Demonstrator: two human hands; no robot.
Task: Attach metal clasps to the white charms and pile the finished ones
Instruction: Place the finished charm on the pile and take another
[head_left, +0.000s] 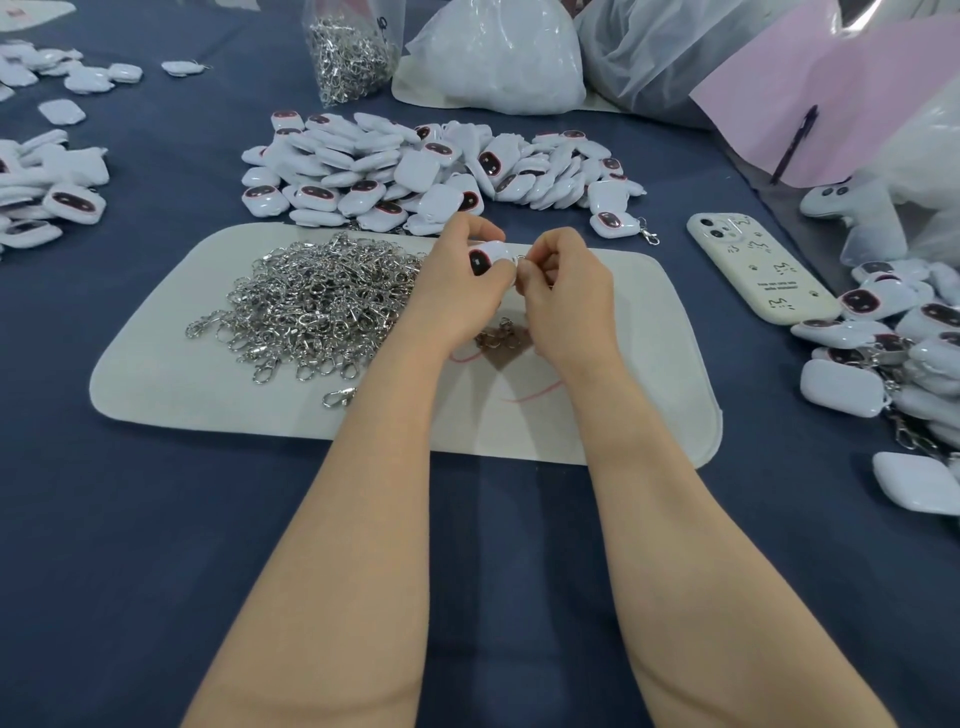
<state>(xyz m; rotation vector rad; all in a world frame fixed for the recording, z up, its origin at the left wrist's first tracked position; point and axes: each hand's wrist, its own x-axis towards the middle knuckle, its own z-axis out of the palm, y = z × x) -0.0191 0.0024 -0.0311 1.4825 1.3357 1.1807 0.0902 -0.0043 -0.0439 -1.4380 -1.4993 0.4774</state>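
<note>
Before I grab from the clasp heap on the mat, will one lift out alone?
Probably not: the clasps lie interlocked in a heap, so neighbours likely drag along. They look rigid, shiny metal, perhaps slippery. The stray clasp nearer on the mat should lift cleanly.

Clasps (317, 306) left; mat (649, 374) seemingly free right

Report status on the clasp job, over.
Left hand grips a white charm. Right hand pinches at its edge. Clasp heap beside left hand, nothing blocking.
</note>
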